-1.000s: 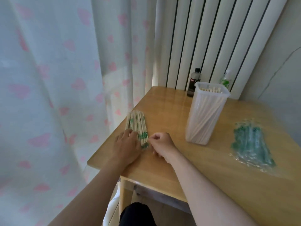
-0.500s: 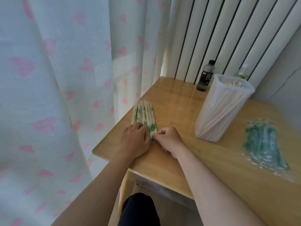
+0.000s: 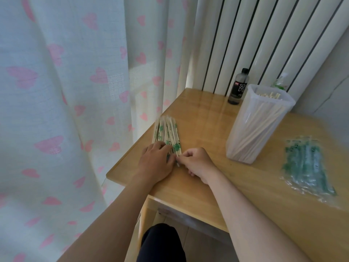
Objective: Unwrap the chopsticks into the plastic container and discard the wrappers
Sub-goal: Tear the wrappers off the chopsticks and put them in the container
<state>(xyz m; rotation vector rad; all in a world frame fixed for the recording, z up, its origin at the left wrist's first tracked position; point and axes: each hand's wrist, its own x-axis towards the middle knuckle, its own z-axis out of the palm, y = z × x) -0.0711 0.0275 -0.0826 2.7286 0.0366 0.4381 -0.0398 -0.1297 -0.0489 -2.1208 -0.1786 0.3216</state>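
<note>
A bundle of wrapped chopsticks (image 3: 167, 134) with green print lies at the wooden table's left edge. My left hand (image 3: 155, 164) rests flat on the bundle's near end. My right hand (image 3: 196, 163) has its fingers curled and pinches the near tip of the rightmost wrapped pair. A tall clear plastic container (image 3: 258, 125) stands upright to the right, holding several bare chopsticks. A heap of empty clear wrappers (image 3: 306, 167) with green print lies on the table further right.
A dark bottle (image 3: 238, 86) stands at the table's back by the radiator, and a second clear bottle (image 3: 279, 82) peeks out behind the container. A heart-patterned curtain (image 3: 75, 91) hangs left of the table (image 3: 255, 195).
Both hands stay at the bundle's near end. The camera view has shifted a little, and my right fingers have closed tighter on the end of one wrapped pair.
</note>
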